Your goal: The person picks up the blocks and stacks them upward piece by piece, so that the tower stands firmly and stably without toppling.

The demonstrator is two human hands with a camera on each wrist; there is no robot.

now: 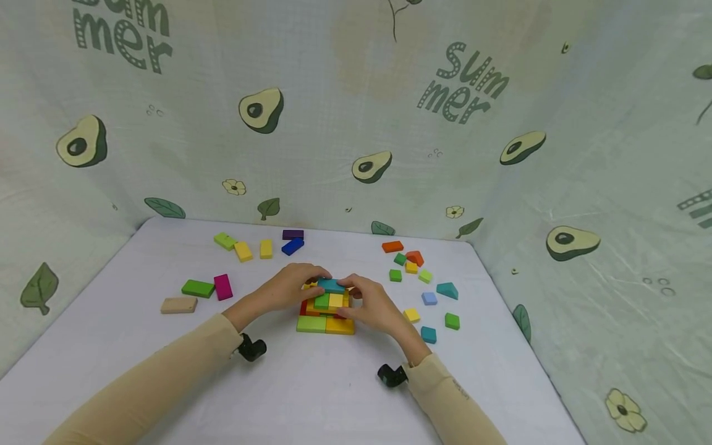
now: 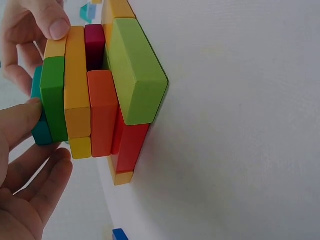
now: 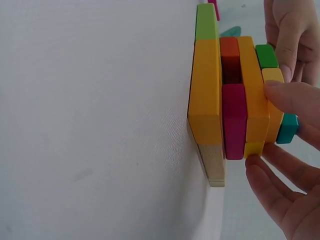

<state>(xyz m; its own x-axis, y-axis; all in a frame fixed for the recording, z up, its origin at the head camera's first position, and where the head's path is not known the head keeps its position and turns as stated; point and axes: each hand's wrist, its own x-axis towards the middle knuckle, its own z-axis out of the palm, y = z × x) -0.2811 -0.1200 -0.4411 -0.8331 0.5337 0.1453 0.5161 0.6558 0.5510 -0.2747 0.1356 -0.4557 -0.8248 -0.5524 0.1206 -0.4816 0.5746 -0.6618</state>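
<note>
A layered tower of colored wooden blocks (image 1: 325,324) stands mid-table, with light green and orange blocks at its base. A teal block (image 1: 330,285) lies across the top, above a green block (image 2: 54,100) and a pale yellow block (image 3: 274,76). My left hand (image 1: 289,287) pinches the teal block's left end, thumb in front and fingers behind. From the other side, my right hand (image 1: 375,304) grips the upper layers. Its thumb presses the pale yellow block in the right wrist view, while its fingers curl round the back, and its index finger reaches the teal block's right end.
Left of the tower lie a magenta block (image 1: 223,287), a green block (image 1: 198,288) and a bare wood block (image 1: 178,305). Yellow, purple and blue (image 1: 292,246) blocks lie behind. Several small blocks, including a teal wedge (image 1: 447,290), are scattered right. A printed cloth (image 1: 311,148) hangs behind.
</note>
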